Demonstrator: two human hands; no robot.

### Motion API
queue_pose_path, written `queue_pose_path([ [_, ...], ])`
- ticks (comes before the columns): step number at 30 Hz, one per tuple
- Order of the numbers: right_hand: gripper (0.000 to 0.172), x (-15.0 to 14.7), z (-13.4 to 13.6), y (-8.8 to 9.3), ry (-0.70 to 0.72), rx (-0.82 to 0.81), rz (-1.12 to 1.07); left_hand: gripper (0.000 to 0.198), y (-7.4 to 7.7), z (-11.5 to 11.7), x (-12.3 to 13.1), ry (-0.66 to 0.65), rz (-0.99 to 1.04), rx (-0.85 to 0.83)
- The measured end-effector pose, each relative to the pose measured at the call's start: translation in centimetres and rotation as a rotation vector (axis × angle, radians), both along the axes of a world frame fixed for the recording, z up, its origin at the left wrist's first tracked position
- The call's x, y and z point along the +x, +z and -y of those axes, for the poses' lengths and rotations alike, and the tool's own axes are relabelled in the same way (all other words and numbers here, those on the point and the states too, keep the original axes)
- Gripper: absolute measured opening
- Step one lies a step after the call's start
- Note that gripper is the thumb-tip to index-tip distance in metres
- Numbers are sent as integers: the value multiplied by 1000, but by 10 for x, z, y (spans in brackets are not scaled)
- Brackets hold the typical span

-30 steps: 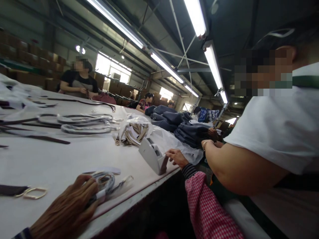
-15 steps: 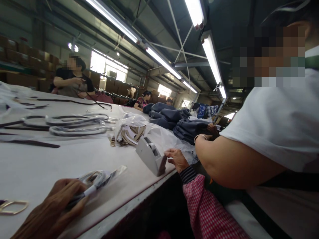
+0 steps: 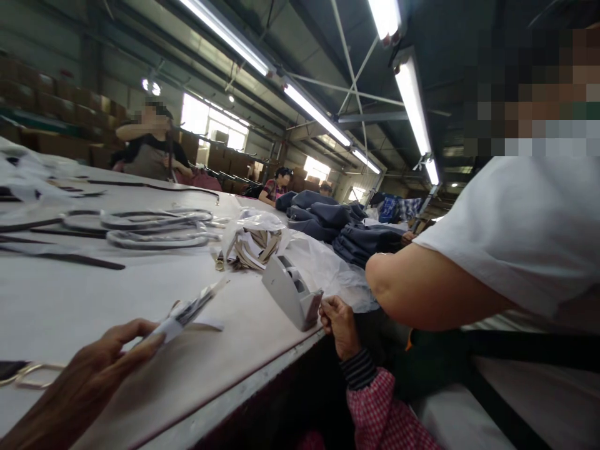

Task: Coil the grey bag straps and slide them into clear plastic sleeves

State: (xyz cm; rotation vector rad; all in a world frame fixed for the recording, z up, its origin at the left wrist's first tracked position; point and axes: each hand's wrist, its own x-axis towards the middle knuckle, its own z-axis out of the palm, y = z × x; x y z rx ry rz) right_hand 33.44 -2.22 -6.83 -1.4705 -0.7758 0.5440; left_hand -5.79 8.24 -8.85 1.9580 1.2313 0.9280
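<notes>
In my left hand (image 3: 110,359), pinched between thumb and fingers above the table, is a plastic-wrapped packet (image 3: 180,319) with a white band and dark contents. My right hand (image 3: 341,325), in a striped cuff and red checked sleeve, is closed at the front end of a grey tape dispenser (image 3: 287,294). Its fingertips are pinched together by the cutting edge; what they hold is too small to make out. The dispenser stands near the table's edge. Behind it lies a bundle of beige straps (image 3: 255,247) in clear plastic.
Wrapped looped straps (image 3: 157,239) and a dark strap (image 3: 75,259) lie on the white table (image 3: 154,387). A metal buckle (image 3: 40,376) is at left. Dark blue fabric (image 3: 328,219) is piled behind. A person in white (image 3: 515,231) stands close at right; others sit across.
My left hand has raised and tilted the packet. My right hand has moved slightly down and right, its fingers more curled. The view has shifted a little, and the person across has raised an arm.
</notes>
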Motion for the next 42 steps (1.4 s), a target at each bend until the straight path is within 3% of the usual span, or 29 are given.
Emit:
queue_pose_path([
  [4,37,-2,16,-13,-63,-35,146,38,20,8,2,-10,59,8],
  [7,37,-21,31,-16,-24,-45,203,39,23,11,6,15,72,72],
  [11,40,-92,27,1,283,17,90,35,19,16,12,39,97,101],
  [15,38,-181,-1,20,605,63,-120,28,18,23,15,50,114,140],
  [19,39,-226,-30,18,695,84,-241,26,19,25,15,56,132,135],
  [26,42,-233,-46,11,647,82,-198,31,19,25,13,80,159,81],
  [31,43,-236,-48,8,640,88,-208,31,27,28,10,70,197,51],
  [33,43,-237,-49,4,648,93,-219,33,33,29,8,5,256,-6],
  [37,41,-236,-53,-7,681,154,-269,39,41,29,5,-223,498,-273],
  [40,40,-232,-55,-17,693,145,-239,39,42,29,5,-236,570,-366],
  [42,40,-227,-54,-20,617,164,-99,38,42,27,5,-209,554,-386],
])
